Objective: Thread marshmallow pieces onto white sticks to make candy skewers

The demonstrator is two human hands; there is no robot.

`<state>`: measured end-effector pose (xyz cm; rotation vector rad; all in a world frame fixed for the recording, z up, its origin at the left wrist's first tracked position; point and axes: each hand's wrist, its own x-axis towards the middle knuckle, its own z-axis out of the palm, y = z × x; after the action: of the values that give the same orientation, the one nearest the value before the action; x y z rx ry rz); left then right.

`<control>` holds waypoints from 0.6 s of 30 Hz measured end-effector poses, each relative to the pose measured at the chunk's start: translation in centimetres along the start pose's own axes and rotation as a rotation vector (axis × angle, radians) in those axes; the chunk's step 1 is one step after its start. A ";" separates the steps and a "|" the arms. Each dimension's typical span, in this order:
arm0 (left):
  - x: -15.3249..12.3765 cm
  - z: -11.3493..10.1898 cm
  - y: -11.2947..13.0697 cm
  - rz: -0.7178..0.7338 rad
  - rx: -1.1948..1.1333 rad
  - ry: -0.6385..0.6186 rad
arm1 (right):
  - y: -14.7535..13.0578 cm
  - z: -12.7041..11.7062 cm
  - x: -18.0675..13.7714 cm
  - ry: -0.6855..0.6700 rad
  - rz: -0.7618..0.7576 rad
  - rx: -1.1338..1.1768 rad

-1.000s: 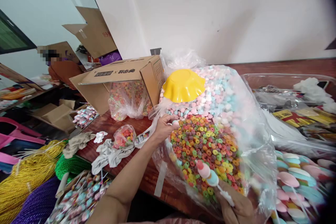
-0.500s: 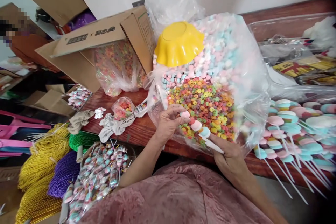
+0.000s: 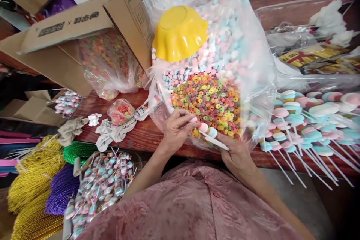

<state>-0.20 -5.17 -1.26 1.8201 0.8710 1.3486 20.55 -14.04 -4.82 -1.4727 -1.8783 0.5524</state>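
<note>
My left hand (image 3: 178, 129) pinches the pink end of a short row of candies, a marshmallow skewer (image 3: 211, 132) with pink, red, white and pale blue pieces. White sticks (image 3: 216, 142) lie along and below the row; my right hand (image 3: 237, 155) grips their lower end, and I cannot tell how many there are. Both hands are just in front of a heap of colourful ring gummies (image 3: 209, 101) on clear plastic. Behind the gummies are many small pink, white and blue marshmallows (image 3: 225, 41), with an upturned yellow bowl (image 3: 180, 33) resting on them.
Finished marshmallow skewers (image 3: 306, 123) are piled at the right. To the left stands a cardboard box (image 3: 135, 22) holding a bag of gummies (image 3: 107, 60). A small gummy bag (image 3: 120, 111) and grey gloves (image 3: 112, 131) lie nearby. Wrapped candies (image 3: 107, 180) fill a container below.
The view has shifted, so the table contents appear farther left and higher. The left fingers now cover more of the pink end, and the white sticks lie closer across the row.
</note>
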 end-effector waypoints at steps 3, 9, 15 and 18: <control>-0.8 0.3 -0.1 0.136 0.198 0.017 | -0.5 -0.3 0.2 -0.033 0.045 -0.011; -1.0 0.6 -0.2 0.145 0.143 0.169 | -1.4 0.6 -0.2 0.021 -0.058 0.094; -0.1 0.5 0.6 0.206 0.134 0.159 | -2.2 1.0 0.0 0.047 -0.103 0.249; -0.1 0.3 0.4 0.206 0.140 0.134 | -2.5 0.2 0.6 0.052 -0.048 0.245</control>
<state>0.07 -5.49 -1.08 1.9891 0.8854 1.5881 18.58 -14.11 -3.07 -1.2673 -1.7328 0.6878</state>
